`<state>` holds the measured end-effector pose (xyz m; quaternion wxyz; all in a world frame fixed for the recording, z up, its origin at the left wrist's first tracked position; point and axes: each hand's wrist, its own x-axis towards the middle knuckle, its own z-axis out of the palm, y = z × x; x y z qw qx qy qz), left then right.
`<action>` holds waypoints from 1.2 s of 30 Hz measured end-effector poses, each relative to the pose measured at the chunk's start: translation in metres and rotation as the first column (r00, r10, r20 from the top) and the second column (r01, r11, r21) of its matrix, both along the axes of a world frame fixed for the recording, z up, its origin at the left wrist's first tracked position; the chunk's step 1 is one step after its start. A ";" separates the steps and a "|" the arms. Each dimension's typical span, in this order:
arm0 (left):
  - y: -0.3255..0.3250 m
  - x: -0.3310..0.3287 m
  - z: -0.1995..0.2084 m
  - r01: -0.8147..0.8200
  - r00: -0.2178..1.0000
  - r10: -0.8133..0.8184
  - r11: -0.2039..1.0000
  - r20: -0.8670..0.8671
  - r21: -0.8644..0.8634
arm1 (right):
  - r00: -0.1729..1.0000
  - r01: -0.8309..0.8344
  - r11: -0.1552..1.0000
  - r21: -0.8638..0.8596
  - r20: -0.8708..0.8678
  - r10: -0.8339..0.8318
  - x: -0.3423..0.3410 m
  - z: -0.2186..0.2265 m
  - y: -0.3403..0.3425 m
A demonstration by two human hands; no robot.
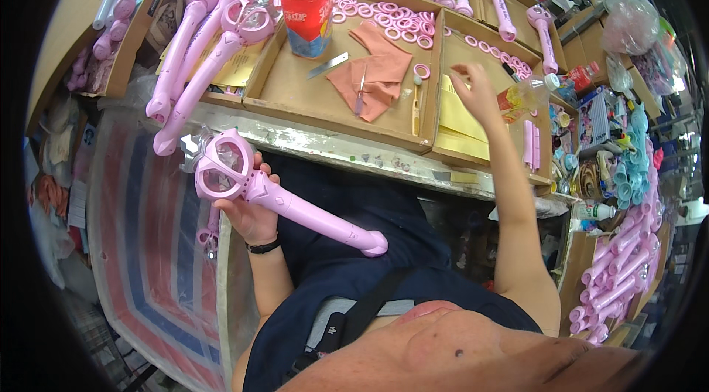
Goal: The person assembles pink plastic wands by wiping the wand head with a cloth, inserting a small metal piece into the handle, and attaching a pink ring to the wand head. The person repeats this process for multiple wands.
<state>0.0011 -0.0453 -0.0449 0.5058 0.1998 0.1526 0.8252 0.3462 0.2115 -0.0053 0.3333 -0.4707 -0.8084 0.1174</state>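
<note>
A pink toy wand [314,220] with a round, see-through head and a clear crystal-shaped tip lies across my lap. My left hand [251,220] is closed around it just below the head, and its handle slants down to the right. My right hand [476,90] is raised over the right cardboard tray [437,82], above yellow paper [459,122]. Its thumb and fingers stand apart, with nothing visible between them. Small pink rings [509,59] lie beyond that hand, and a clear bottle with a white cap [526,96] is just right of it.
In the middle tray are more pink rings [402,19], an orange cloth [380,67], scissors [360,93], a metal blade [327,65] and a toothbrush [416,107]. A red-labelled bottle [306,11] stands at its left. Several pink wands [196,45] overhang the table edge; pink handles [617,274] fill a box at right.
</note>
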 end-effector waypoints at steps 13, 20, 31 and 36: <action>-0.002 0.002 -0.007 0.003 1.000 -0.002 0.999 0.014 -0.034 | 0.983 0.098 0.991 0.087 0.148 -0.110 0.028 -0.075 0.011; 0.000 0.006 -0.008 -0.020 1.000 0.020 0.999 0.007 -0.039 | 0.962 0.144 0.975 0.170 0.205 -0.178 0.023 -0.071 0.006; -0.004 0.003 -0.010 -0.032 0.999 0.033 0.999 0.031 -0.041 | 0.956 0.095 0.971 0.220 0.253 -0.151 0.021 -0.072 0.007; -0.006 0.002 -0.011 -0.034 0.999 0.036 0.999 0.037 -0.040 | 0.948 0.136 0.948 0.289 0.241 -0.209 0.020 -0.075 0.008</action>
